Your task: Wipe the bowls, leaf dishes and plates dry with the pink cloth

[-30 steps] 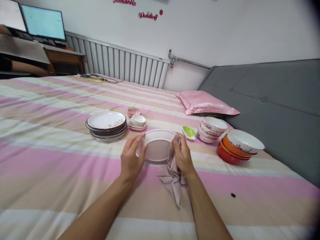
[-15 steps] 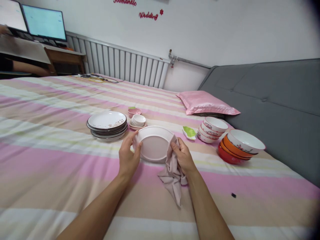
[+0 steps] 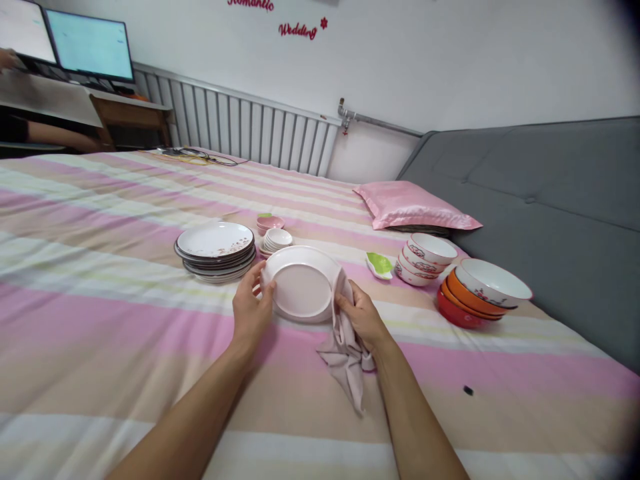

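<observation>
A white plate (image 3: pixel 303 291) with a raised rim is held up between my hands, its flat middle facing me. My left hand (image 3: pixel 253 308) grips its left edge, thumb in front and fingers behind. On the opposite edge, my right hand (image 3: pixel 364 313) pinches a pale pinkish-grey cloth (image 3: pixel 345 347) over the rim. The cloth's loose end hangs down toward the bed. Just behind the plate are small white dishes (image 3: pixel 278 238), partly hidden by it. To the left stands a stack of plates (image 3: pixel 216 241), the top one white with a dark edge and a floral print.
Right of my hands are a green leaf-shaped dish (image 3: pixel 380 264), stacked white bowls (image 3: pixel 425 260) and larger orange and red bowls (image 3: pixel 470 300). Pink bowls (image 3: pixel 271 224) sit farther back. A small black object (image 3: pixel 468 391) lies on the striped bedsheet (image 3: pixel 280 427). A person sits at the desk, far left.
The plate has shifted slightly left and up and is tilted a bit more toward me. My left hand has moved left with it; the right hand still holds the cloth at the rim.
</observation>
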